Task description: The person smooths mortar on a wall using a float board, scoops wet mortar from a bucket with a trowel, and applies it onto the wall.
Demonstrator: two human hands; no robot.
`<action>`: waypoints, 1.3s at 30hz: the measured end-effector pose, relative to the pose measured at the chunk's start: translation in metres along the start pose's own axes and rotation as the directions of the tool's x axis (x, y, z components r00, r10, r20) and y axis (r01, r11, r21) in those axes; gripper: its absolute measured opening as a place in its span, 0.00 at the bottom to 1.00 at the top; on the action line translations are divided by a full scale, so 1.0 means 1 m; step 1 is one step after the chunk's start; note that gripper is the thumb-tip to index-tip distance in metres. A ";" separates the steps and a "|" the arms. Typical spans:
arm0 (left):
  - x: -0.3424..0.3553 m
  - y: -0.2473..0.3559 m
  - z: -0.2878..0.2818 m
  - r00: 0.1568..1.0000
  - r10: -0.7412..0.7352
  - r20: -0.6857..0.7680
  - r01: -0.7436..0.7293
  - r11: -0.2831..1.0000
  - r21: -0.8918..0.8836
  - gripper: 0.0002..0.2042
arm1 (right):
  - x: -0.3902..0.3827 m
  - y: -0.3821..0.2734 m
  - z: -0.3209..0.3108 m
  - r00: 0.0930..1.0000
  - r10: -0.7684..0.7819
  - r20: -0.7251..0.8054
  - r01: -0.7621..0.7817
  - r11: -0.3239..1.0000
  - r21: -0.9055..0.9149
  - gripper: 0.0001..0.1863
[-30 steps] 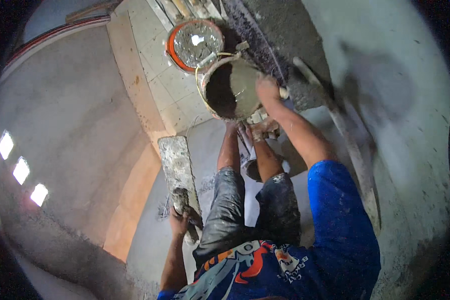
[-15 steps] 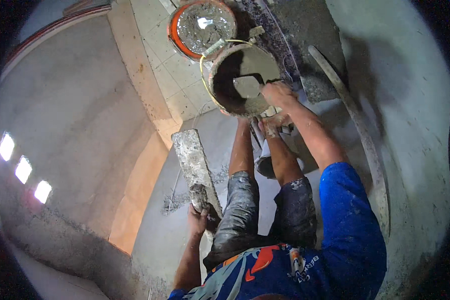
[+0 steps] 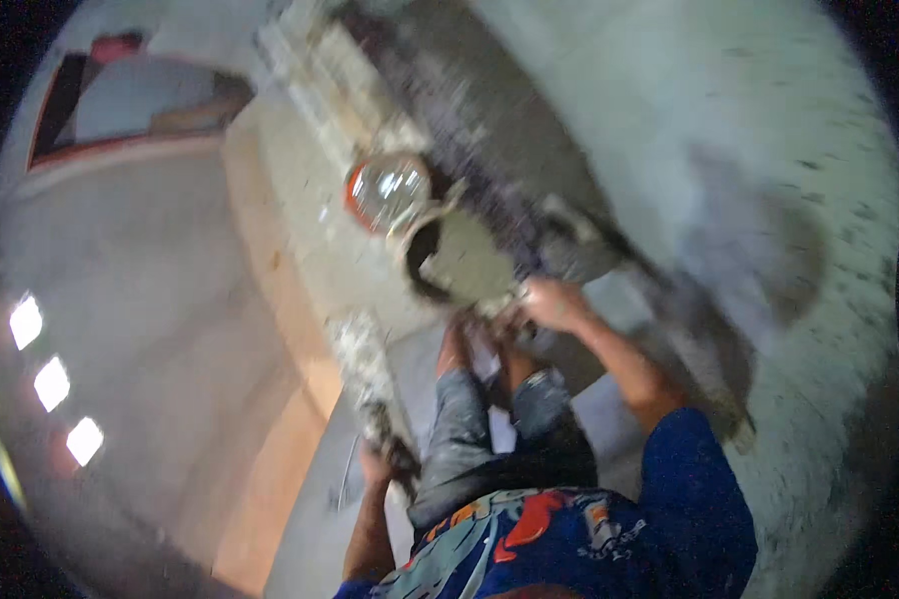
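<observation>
My left hand (image 3: 375,464) is closed round the handle of a long, mortar-crusted plastering float (image 3: 358,349), held beside my left leg. My right hand (image 3: 554,302) is closed at the near right rim of a bucket (image 3: 402,262). It grips a trowel, whose blade I cannot make out for blur. Wet grey mortar (image 3: 469,255) fills much of the bucket's opening, with a dark hollow at its left; whether part of it lies on the trowel, I cannot tell. My bare feet are close to the bucket's near side.
An orange-rimmed bucket (image 3: 354,197) with a shiny wet surface stands just beyond the mortar bucket. A long board (image 3: 704,374) runs along the right wall (image 3: 799,200). Pale planks (image 3: 320,75) lie farther off, and a grey wall with three bright openings is at left.
My view has shifted, so both buckets now appear lower and smaller. The trowel blade seen inside the bucket earlier is now blurred. Both hands keep their grips.
</observation>
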State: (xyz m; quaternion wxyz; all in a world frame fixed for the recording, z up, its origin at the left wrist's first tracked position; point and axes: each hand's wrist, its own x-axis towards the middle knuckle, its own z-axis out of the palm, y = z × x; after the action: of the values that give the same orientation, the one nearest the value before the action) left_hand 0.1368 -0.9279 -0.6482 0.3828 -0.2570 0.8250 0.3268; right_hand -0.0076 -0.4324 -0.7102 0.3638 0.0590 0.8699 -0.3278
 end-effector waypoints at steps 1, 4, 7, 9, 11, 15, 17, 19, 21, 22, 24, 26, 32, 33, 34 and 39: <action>0.000 -0.080 -0.027 0.993 -0.062 -0.096 0.065 0.998 0.020 0.32 | -0.004 -0.051 -0.025 0.999 -0.051 0.013 0.051 0.998 -0.020 0.16; -0.016 0.001 -0.001 0.997 0.078 -0.014 -0.076 0.987 0.138 0.39 | -0.106 -0.058 -0.109 0.986 -0.137 -0.100 0.130 0.989 -0.076 0.15; 0.002 0.008 -0.016 0.988 0.144 -0.049 -0.136 0.981 0.136 0.37 | -0.168 -0.149 -0.200 0.853 -0.484 -0.195 0.458 0.874 -0.161 0.16; 0.017 0.051 -0.001 0.975 0.220 0.022 -0.221 0.968 0.123 0.36 | -0.254 -0.173 -0.279 0.836 -0.497 -0.234 0.430 0.857 -0.283 0.17; 0.016 0.074 0.003 0.960 0.274 0.060 -0.279 0.956 0.097 0.35 | -0.332 -0.216 -0.347 0.844 -0.520 -0.130 0.445 0.815 -0.371 0.19; 0.000 0.107 -0.034 0.951 0.301 0.067 -0.304 0.952 0.041 0.33 | -0.477 -0.316 -0.499 0.870 -0.349 -0.349 0.310 0.936 -0.165 0.18; -0.005 0.111 -0.047 0.953 0.294 0.073 -0.295 0.956 0.005 0.32 | -0.535 -0.307 -0.573 0.718 -0.378 -0.585 0.314 0.925 -0.212 0.19; 0.001 0.128 -0.041 0.932 0.332 0.145 -0.333 0.943 -0.016 0.31 | -0.615 -0.267 -0.658 0.447 -0.510 -0.735 0.150 0.853 -0.501 0.23; 0.003 0.123 -0.047 0.930 0.324 0.173 -0.316 0.946 -0.075 0.30 | -0.626 -0.240 -0.638 -0.083 -0.072 -0.994 0.135 0.987 -0.083 0.18; 0.006 0.123 -0.049 0.927 0.318 0.197 -0.303 0.947 -0.102 0.29 | -0.640 -0.219 -0.634 -0.108 0.095 -0.990 0.120 0.989 0.082 0.16; 0.018 0.104 -0.054 0.950 0.306 0.064 -0.307 0.952 0.006 0.32 | -0.585 -0.206 -0.560 0.029 0.299 -0.954 0.074 0.951 0.300 0.23; 0.028 0.082 -0.047 0.947 0.320 -0.024 -0.314 0.941 0.129 0.35 | -0.536 -0.148 -0.475 0.197 0.479 -0.855 0.000 0.873 0.488 0.32; 0.018 -0.005 -0.048 0.961 0.266 -0.077 -0.236 0.932 0.273 0.41 | -0.363 -0.060 -0.215 0.738 0.400 -0.544 -0.268 0.913 0.307 0.21; 0.015 0.003 -0.049 0.995 0.095 0.009 -0.095 0.970 0.226 0.41 | -0.337 -0.043 -0.171 0.740 0.389 -0.548 -0.305 0.921 0.242 0.18; -0.012 0.054 -0.033 0.981 0.194 0.008 -0.194 0.978 0.075 0.39 | -0.331 -0.049 -0.150 0.767 0.534 -0.355 -0.408 0.834 0.372 0.20; -0.052 0.063 -0.030 0.979 0.145 -0.144 -0.133 0.987 0.093 0.29 | -0.184 -0.018 -0.019 0.929 0.332 0.165 -0.332 0.943 -0.029 0.26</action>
State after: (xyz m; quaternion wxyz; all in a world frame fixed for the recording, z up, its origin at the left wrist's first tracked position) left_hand 0.1105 -0.8993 -0.5701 0.3062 -0.2063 0.8803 0.2980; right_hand 0.1090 -0.4097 -0.5666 0.4861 0.1774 0.8136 -0.2650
